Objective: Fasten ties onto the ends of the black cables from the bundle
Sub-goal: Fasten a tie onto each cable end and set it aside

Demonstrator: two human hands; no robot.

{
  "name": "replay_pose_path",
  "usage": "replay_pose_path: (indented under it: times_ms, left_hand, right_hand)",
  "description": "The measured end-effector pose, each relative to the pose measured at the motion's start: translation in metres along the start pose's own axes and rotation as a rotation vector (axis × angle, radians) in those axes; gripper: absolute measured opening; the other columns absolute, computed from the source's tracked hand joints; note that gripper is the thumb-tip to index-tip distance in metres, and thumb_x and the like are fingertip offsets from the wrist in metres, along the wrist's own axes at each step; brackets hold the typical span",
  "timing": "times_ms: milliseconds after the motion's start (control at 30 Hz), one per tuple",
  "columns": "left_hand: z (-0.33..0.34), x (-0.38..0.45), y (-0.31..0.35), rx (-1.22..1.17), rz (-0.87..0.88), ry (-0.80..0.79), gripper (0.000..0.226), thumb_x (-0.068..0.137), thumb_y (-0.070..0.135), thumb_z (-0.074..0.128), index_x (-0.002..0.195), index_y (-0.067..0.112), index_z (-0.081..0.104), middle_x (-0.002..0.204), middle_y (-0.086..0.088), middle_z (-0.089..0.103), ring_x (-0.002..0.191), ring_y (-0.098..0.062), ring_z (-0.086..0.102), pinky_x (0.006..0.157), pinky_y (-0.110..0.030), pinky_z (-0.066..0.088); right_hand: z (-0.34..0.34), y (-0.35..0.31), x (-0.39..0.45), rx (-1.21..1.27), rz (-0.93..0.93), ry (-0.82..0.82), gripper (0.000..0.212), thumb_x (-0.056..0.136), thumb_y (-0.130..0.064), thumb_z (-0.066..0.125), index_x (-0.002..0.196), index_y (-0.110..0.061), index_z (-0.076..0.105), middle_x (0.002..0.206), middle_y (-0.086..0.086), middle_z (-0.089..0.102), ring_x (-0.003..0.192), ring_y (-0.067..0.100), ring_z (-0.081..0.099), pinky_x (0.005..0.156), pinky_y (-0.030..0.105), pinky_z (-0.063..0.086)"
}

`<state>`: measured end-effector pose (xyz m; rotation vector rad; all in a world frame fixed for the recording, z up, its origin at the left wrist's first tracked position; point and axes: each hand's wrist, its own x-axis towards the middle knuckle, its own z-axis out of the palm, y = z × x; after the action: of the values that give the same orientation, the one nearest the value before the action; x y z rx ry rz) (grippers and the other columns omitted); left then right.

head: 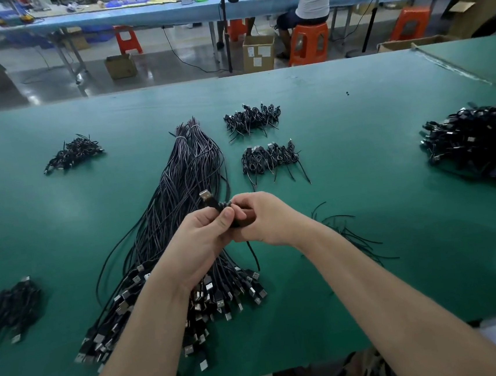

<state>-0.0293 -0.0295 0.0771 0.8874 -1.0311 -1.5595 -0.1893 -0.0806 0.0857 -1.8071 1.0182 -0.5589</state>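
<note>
A long bundle of black cables lies on the green table, its silver USB plugs fanned out near the front edge. Above the bundle, my left hand and my right hand meet. Together they grip one coiled black cable, whose USB plug sticks up and to the left between my thumbs. A loose tail of that cable hangs down below my right hand. Whatever tie is on the coil is hidden by my fingers.
Small piles of coiled, tied cables lie at back left, middle right, far right and front left. Loose thin ties lie right of my right wrist. A person sits on an orange stool at the far bench.
</note>
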Motion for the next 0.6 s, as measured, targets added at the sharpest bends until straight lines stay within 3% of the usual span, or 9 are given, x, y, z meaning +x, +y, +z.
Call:
replay_pose_path:
  times_ms: [200, 300, 367, 433, 600]
  left_hand:
    - [-0.005, 0.002, -0.005, 0.211, -0.026, 0.124, 0.023, 0.086, 0.028, 0.062, 0.084, 0.014, 0.081, 0.107, -0.012, 0.075, 0.113, -0.03, 0.066, 0.106, -0.045, 0.048]
    - [-0.004, 0.002, -0.004, 0.251, -0.045, 0.19, 0.023, 0.084, 0.032, 0.062, 0.082, 0.021, 0.082, 0.093, 0.004, 0.075, 0.085, -0.006, 0.066, 0.088, -0.028, 0.044]
    - [-0.005, 0.002, -0.007, 0.244, -0.063, 0.22, 0.023, 0.087, 0.032, 0.062, 0.083, 0.02, 0.082, 0.092, -0.007, 0.066, 0.084, -0.02, 0.053, 0.087, -0.033, 0.038]
    - [-0.006, 0.005, -0.011, 0.246, -0.065, 0.258, 0.025, 0.095, 0.026, 0.061, 0.083, 0.017, 0.081, 0.089, -0.014, 0.054, 0.087, -0.027, 0.043, 0.085, -0.042, 0.037]
    - [-0.004, 0.012, -0.012, 0.306, -0.067, 0.352, 0.026, 0.099, 0.023, 0.063, 0.084, 0.01, 0.081, 0.067, -0.006, 0.053, 0.069, -0.022, 0.046, 0.07, -0.038, 0.041]
  right_hand:
    - [-0.006, 0.0, -0.001, -0.249, -0.058, 0.046, 0.018, 0.083, -0.026, 0.078, 0.092, -0.019, 0.064, 0.081, 0.005, 0.066, 0.06, 0.016, 0.057, 0.053, 0.04, 0.054]
    - [-0.006, 0.003, 0.0, -0.288, -0.05, 0.047, 0.025, 0.085, -0.03, 0.079, 0.091, -0.01, 0.065, 0.077, 0.008, 0.065, 0.056, 0.014, 0.051, 0.051, 0.033, 0.047]
    - [-0.004, 0.005, 0.001, -0.306, -0.026, 0.033, 0.027, 0.087, -0.031, 0.076, 0.091, -0.007, 0.065, 0.077, 0.01, 0.066, 0.056, 0.016, 0.054, 0.054, 0.032, 0.047]
    - [-0.001, 0.008, 0.003, -0.253, 0.019, 0.016, 0.022, 0.09, -0.028, 0.073, 0.09, -0.007, 0.067, 0.081, 0.012, 0.072, 0.065, 0.022, 0.069, 0.065, 0.039, 0.06]
    - [0.008, 0.017, 0.008, -0.076, 0.115, 0.025, 0.014, 0.094, -0.021, 0.069, 0.09, -0.008, 0.075, 0.081, 0.011, 0.076, 0.075, 0.023, 0.076, 0.082, 0.049, 0.061]
